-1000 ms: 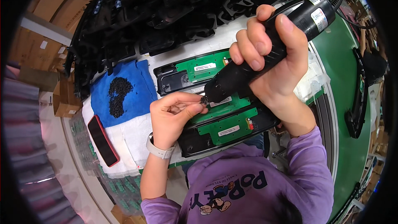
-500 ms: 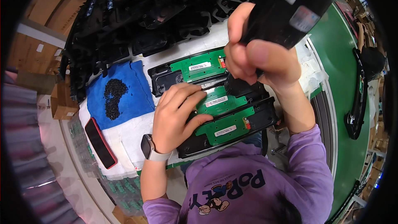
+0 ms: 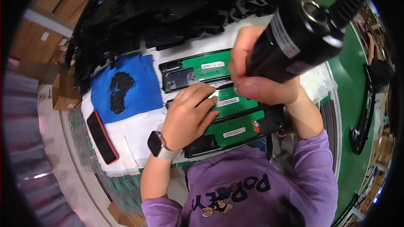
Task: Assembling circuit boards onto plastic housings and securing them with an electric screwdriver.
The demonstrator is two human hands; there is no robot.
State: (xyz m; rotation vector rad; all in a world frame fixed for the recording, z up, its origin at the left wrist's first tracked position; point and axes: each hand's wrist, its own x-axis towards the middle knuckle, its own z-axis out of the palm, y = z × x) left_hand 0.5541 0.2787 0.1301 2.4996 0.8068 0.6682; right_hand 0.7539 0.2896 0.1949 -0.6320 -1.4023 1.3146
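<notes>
Your white cloth (image 3: 134, 136) shows a bare strip left of centre, between the phone (image 3: 101, 138) and your left hand (image 3: 187, 113); the phone lies close to its left edge. Above this strip, the blue cloth (image 3: 145, 73) carries a heap of black bits (image 3: 121, 85). Crowded black parts (image 3: 168, 8) limit the top of the frame. At centre lie the upper panel (image 3: 210, 67), middle panel (image 3: 237, 107) and lower panel (image 3: 231, 132). Your left hand, thumb and fingers apart, covers the middle panel's left side. Your right hand (image 3: 267, 88), right of centre, is wrapped around the black tool (image 3: 290, 38), whose tip is hidden.
</notes>
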